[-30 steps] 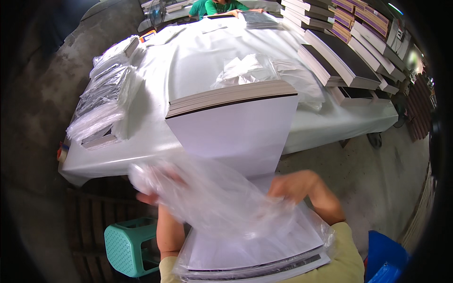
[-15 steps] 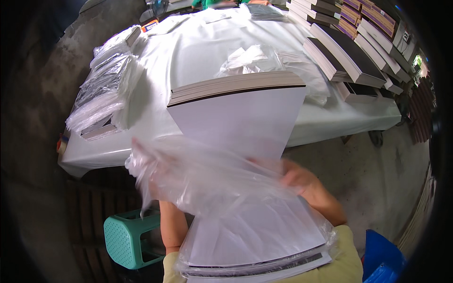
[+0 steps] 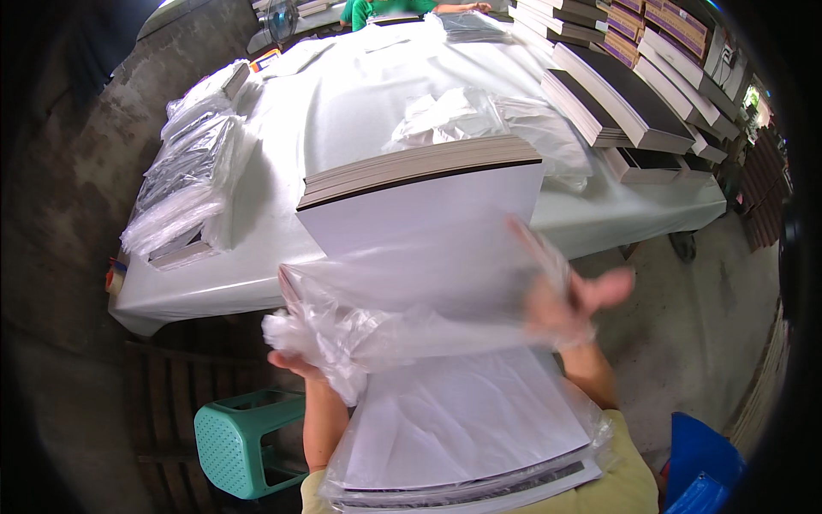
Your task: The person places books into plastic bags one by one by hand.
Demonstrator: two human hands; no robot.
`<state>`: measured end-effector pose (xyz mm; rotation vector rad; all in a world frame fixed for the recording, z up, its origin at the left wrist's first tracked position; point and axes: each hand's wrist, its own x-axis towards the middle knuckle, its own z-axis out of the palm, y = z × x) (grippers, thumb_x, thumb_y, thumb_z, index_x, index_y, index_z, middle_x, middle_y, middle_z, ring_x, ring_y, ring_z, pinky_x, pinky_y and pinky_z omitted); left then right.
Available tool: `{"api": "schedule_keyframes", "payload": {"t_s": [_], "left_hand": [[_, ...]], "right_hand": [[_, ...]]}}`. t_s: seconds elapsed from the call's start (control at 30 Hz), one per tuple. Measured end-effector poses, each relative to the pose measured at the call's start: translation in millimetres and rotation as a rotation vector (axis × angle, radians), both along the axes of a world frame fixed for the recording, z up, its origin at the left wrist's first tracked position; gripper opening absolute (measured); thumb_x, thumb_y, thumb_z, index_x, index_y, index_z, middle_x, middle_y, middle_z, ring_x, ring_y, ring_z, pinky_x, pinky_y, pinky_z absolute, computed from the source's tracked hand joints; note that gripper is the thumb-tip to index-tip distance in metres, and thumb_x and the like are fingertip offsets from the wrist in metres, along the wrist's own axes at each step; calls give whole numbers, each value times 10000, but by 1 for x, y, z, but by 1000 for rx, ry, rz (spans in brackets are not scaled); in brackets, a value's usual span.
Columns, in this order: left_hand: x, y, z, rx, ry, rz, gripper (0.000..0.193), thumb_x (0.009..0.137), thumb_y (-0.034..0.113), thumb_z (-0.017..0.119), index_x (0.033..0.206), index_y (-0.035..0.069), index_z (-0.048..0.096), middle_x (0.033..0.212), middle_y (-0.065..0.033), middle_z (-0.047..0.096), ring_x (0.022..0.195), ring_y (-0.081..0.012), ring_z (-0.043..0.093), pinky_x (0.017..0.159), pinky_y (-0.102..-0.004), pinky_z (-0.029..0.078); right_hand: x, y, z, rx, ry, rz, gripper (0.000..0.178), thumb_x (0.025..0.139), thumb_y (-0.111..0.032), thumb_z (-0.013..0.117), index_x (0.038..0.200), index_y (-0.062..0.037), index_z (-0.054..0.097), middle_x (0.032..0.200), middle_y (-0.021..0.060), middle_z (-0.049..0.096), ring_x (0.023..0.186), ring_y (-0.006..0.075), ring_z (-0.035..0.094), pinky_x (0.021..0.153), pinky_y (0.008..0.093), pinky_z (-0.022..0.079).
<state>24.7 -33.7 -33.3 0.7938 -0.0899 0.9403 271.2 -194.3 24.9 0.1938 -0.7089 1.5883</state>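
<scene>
A thick stack of pale boards (image 3: 421,171) with a white face stands at the near table edge. Below its top, a clear plastic bag (image 3: 437,317) spreads wide between my hands, its film across the white face. Bunched film fills my left hand (image 3: 301,330), fingers up under the plastic and thumb outside. Inside the bag's other side are the blurred, outstretched fingers of my right hand (image 3: 569,300); its thumb sticks out to the right. Closer to me lies a plastic-wrapped white stack (image 3: 471,411), against my yellow-green shirt.
Wrapped packs (image 3: 184,180) line the table's left side. Loose clear bags (image 3: 488,120) lie behind the board stack. Dark-topped board stacks (image 3: 621,98) fill the right. A green stool (image 3: 231,450) stands lower left, a blue object (image 3: 702,458) lower right. Across the table is a person in green (image 3: 394,10).
My right hand has moved outward to the right, with its fingers now within the bag. My left hand has shifted slightly right and down. The bag is stretched wider.
</scene>
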Motion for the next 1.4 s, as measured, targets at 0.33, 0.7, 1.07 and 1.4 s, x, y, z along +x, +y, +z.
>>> {"api": "schedule_keyframes", "payload": {"t_s": [0.33, 0.7, 1.07, 1.4], "left_hand": [[-8, 27, 58, 585, 935, 504, 331, 572, -79, 641, 850, 32, 498, 793, -8, 519, 696, -85, 485, 634, -223, 403], [39, 51, 74, 1014, 749, 1440, 456, 546, -122, 554, 967, 49, 602, 882, -93, 517, 802, -228, 524, 718, -296, 435], [-34, 56, 53, 353, 354, 231, 297, 551, 57, 535, 831, -32, 576, 876, -135, 580, 778, -221, 559, 710, -272, 443], [-29, 34, -53, 27, 985, -312, 285, 757, 169, 644, 1005, 61, 553, 883, 0, 557, 826, -105, 514, 724, -231, 396]], "right_hand": [[9, -6, 26, -488, -1286, -1384, 500, 575, 124, 597, 1039, -59, 555, 616, -37, 399, 543, 52, 346, 487, 175, 305], [10, 41, 38, -375, -1542, -2177, 366, 610, 120, 623, 905, -97, 621, 866, 29, 456, 579, 113, 420, 473, 222, 345], [24, -24, 72, -257, -1468, -1313, 342, 607, 97, 610, 926, -14, 550, 740, 13, 513, 605, 60, 479, 499, 161, 345], [43, -52, -69, -869, -924, -381, 480, 748, -77, 623, 1183, -57, 422, 816, 27, 562, 717, 86, 536, 654, 189, 412]]}}
